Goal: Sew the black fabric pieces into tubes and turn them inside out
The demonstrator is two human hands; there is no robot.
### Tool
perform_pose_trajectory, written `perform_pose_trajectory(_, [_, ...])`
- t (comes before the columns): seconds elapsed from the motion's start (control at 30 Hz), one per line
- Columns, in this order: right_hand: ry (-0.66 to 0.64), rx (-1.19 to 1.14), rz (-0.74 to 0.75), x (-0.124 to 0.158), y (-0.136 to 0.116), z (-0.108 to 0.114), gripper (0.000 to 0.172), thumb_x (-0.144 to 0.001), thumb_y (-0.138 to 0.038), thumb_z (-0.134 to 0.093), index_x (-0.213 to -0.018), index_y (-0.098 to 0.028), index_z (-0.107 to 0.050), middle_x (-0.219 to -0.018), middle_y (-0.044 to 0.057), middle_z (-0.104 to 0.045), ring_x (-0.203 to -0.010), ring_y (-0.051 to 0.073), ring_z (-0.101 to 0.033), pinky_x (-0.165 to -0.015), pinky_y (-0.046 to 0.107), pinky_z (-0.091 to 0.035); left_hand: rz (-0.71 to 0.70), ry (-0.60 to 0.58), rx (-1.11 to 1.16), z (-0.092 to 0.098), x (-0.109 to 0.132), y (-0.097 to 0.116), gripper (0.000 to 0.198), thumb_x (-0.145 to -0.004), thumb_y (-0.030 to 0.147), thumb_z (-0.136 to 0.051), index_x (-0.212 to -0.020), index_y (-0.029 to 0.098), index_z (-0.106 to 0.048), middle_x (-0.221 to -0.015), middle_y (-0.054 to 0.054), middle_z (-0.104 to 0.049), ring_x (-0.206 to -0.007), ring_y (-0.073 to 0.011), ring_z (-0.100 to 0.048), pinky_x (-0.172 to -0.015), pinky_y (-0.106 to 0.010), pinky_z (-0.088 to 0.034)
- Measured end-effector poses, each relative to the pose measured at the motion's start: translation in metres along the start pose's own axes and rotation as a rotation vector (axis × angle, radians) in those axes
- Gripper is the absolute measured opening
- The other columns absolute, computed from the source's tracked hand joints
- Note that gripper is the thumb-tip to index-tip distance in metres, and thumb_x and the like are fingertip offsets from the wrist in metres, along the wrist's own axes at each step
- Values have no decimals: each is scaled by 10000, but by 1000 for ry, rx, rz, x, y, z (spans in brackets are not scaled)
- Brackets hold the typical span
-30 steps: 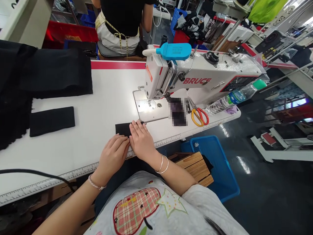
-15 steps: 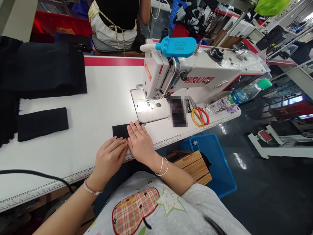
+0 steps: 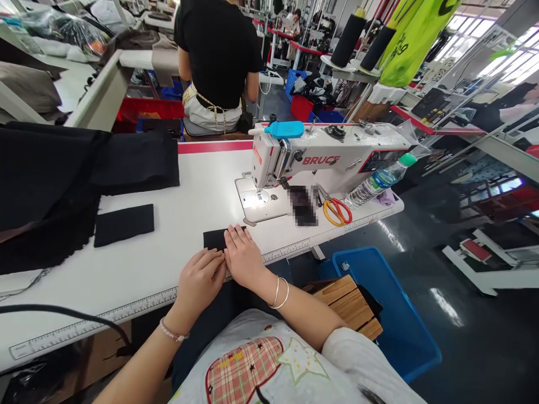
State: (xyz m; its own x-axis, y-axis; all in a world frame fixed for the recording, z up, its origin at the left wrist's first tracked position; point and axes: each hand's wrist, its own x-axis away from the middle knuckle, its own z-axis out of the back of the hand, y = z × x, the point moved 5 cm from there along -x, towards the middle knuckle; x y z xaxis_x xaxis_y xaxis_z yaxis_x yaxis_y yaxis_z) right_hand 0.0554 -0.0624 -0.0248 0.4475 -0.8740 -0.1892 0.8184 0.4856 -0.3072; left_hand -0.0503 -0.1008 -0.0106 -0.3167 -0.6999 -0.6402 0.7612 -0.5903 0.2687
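A small piece of black fabric (image 3: 214, 239) lies flat on the white sewing table (image 3: 202, 185), mostly covered by my hands. My right hand (image 3: 243, 255) presses on it with the fingers spread. My left hand (image 3: 200, 280) sits just nearer to me, its fingertips against the fabric's edge and touching my right hand. Ahead and to the right stands a white BRUCE sewing machine (image 3: 328, 157); the fabric lies a little short of its needle plate (image 3: 255, 202). A black fabric strip (image 3: 124, 224) and a larger black cloth (image 3: 50, 185) lie to the left.
Orange-handled scissors (image 3: 334, 212), a water bottle (image 3: 381, 182) and a blurred patch (image 3: 302, 206) lie beyond the machine's base. A blue crate (image 3: 379, 308) and wooden board (image 3: 347, 303) sit below the table's right side. A seated co-worker (image 3: 219, 67) is ahead.
The view has tilted up and shows more of the room, with the table lower in the frame. My hands stay on the black fabric in nearly the same pose.
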Motion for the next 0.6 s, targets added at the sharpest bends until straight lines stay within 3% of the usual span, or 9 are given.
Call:
perform_pose_trajectory(0.1, [14, -77, 44, -1, -4, -7, 492, -991, -249, -336, -1395, 10, -443, -1498, 201, -409, -1429, 318, -319, -1184, 478, -276, 129, -55, 85, 4, 7, -12, 133, -867, 189, -584, -899, 129, -699, -897, -89, -712, -901, -221, -625, -843, -376, -526])
perform_pose_trajectory(0.2, [23, -238, 12, -3, 8, -10, 425, -953, -261, -437, -1327, -84, -537, -1496, 142, -432, -1423, 266, -335, -1189, 429, -276, 262, -154, 150, 3, 7, -23, 198, -888, 284, -567, -880, 148, -710, -893, -80, -710, -893, -220, -610, -824, -371, -511])
perform_pose_trajectory(0.37, [50, -536, -429, 3, 52, 11, 316, -868, -285, -557, -1162, -185, -613, -1348, 105, -552, -1260, 246, -492, -1117, 435, -348, 429, -230, 97, 6, -8, -33, 260, -874, 363, -535, -781, 176, -689, -888, -88, -683, -878, -254, -592, -827, -397, -486])
perform_pose_trajectory(0.47, [-20, -631, -569, 7, 63, 26, 356, -819, -367, -614, -1133, -202, -587, -1074, 79, -647, -927, 226, -622, -901, 442, -490, 569, -278, 30, 9, -13, -47, 288, -825, 366, -572, -992, 154, -671, -1047, -130, -640, -957, -289, -586, -871, -423, -476])
perform_pose_trajectory(0.6, [-127, -763, -635, 6, 60, 34, 318, -780, -375, -651, -1044, -226, -556, -845, 6, -619, -689, 162, -595, -661, 337, -515, 701, -450, 77, 1, -12, -65, 600, -766, 410, -638, -1297, 163, -508, -1102, -138, -598, -1001, -297, -585, -861, -425, -478])
